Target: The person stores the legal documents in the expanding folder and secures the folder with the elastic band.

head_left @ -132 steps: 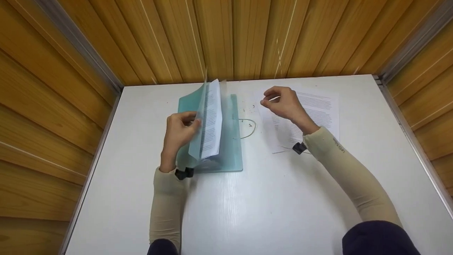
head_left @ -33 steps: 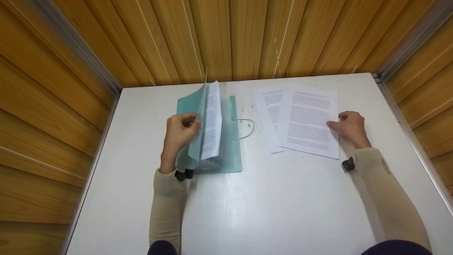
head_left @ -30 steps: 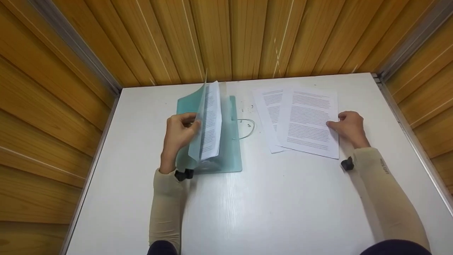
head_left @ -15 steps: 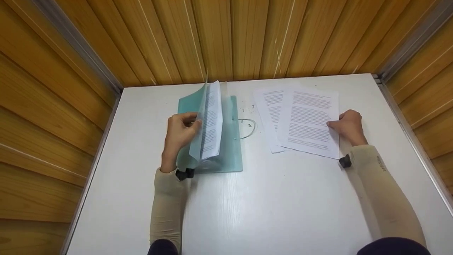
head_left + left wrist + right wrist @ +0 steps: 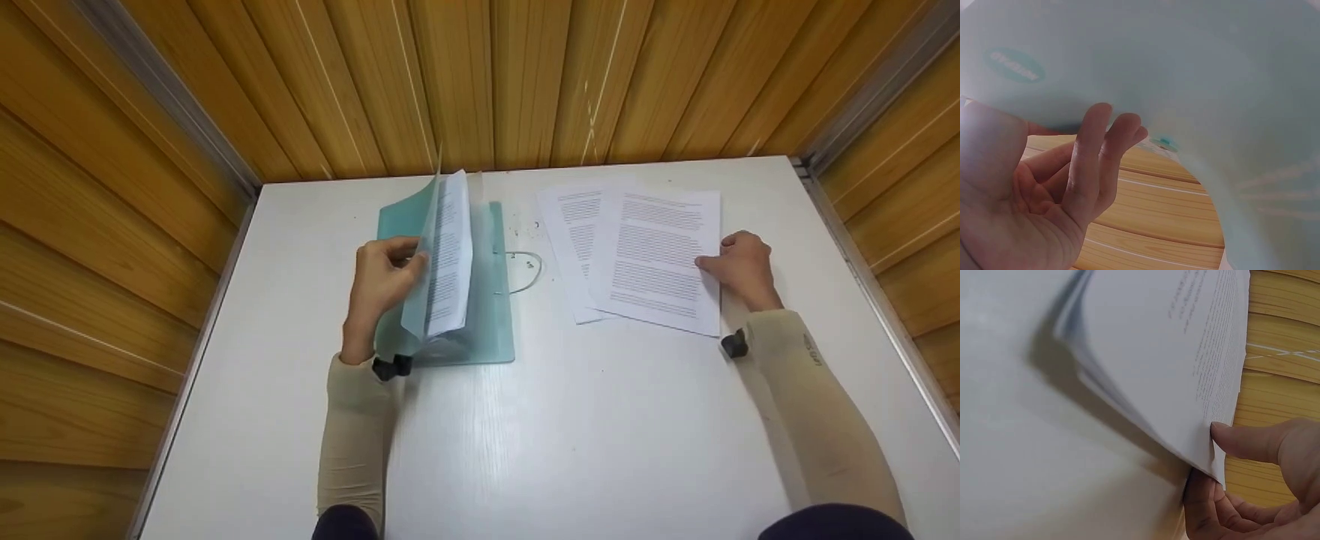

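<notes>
My left hand (image 5: 386, 274) pinches the raised translucent cover of a teal folder (image 5: 491, 330), holding it upright. Printed sheets (image 5: 450, 262) stand tilted inside, beside that cover. In the left wrist view, the fingers (image 5: 1092, 152) of the left hand lie against the cover's edge, with the folder's sheet (image 5: 1129, 62) filling the top. At the right, my right hand (image 5: 742, 266) pinches the right edge of a printed paper stack (image 5: 656, 259). The right wrist view has the thumb (image 5: 1247, 441) on top of the paper (image 5: 1145, 354) and the other fingers curled under it.
A second printed sheet (image 5: 577, 225) lies partly under the stack's left side. A thin curved fastener strip (image 5: 538, 270) sticks out from the folder's right edge, with small dark specks near it. Wooden panels (image 5: 517, 82) stand behind the white table (image 5: 525, 450).
Since the earliest frame my right hand has moved from above the papers to their right edge and taken hold there. Over the last second both hands stay nearly still. My left hand keeps its hold.
</notes>
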`<move>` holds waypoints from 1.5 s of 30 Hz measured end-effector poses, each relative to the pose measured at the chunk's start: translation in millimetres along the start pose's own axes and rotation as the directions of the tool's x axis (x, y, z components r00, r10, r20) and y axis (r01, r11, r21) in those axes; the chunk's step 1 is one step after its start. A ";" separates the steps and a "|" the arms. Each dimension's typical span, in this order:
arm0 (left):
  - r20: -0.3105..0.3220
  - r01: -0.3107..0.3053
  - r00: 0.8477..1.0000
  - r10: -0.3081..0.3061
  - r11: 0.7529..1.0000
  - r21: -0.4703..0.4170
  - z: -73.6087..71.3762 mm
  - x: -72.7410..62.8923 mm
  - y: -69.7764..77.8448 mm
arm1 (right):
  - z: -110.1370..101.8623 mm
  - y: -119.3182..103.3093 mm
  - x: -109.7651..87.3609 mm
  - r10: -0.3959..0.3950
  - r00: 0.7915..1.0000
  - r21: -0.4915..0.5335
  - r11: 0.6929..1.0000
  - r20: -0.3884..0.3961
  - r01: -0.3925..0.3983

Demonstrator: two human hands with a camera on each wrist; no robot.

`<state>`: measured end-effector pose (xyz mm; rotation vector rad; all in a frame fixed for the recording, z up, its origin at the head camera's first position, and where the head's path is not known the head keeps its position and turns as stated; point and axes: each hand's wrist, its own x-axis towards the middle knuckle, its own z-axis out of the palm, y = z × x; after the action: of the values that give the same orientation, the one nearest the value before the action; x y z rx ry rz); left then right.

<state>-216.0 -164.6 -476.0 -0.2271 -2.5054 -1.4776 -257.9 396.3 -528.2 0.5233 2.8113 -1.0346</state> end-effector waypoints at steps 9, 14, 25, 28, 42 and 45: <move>-0.007 -0.002 1.000 0.002 1.000 0.000 -1.9 0.3 1.1 | -10.7 5.3 4.5 0.042 0.998 0.068 0.997 0.044 -0.045; -0.007 0.001 1.000 -0.001 1.000 -0.005 -2.0 0.1 1.6 | -12.2 10.7 5.5 0.045 0.998 0.136 0.989 0.048 -0.051; -0.012 -0.014 1.000 0.014 1.000 0.023 -1.3 0.3 -0.7 | -11.8 18.5 8.0 0.077 0.993 0.347 0.932 0.093 -0.105; -0.012 -0.015 1.000 0.016 1.000 0.025 -1.4 0.4 -0.7 | -13.1 22.3 8.1 0.094 0.988 0.414 0.900 0.125 -0.138; -0.008 0.011 1.000 -0.011 1.000 0.023 -0.9 0.3 0.9 | -17.8 25.8 3.3 0.130 0.974 0.520 0.828 0.185 -0.209; -0.009 0.015 1.000 -0.015 1.000 0.016 -0.9 0.2 0.9 | -19.1 24.0 1.4 0.121 0.974 0.551 0.808 0.190 -0.208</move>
<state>-215.8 -164.9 -474.8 -0.1992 -2.5168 -1.4604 -250.3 426.1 -528.5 0.6914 2.2424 -1.7951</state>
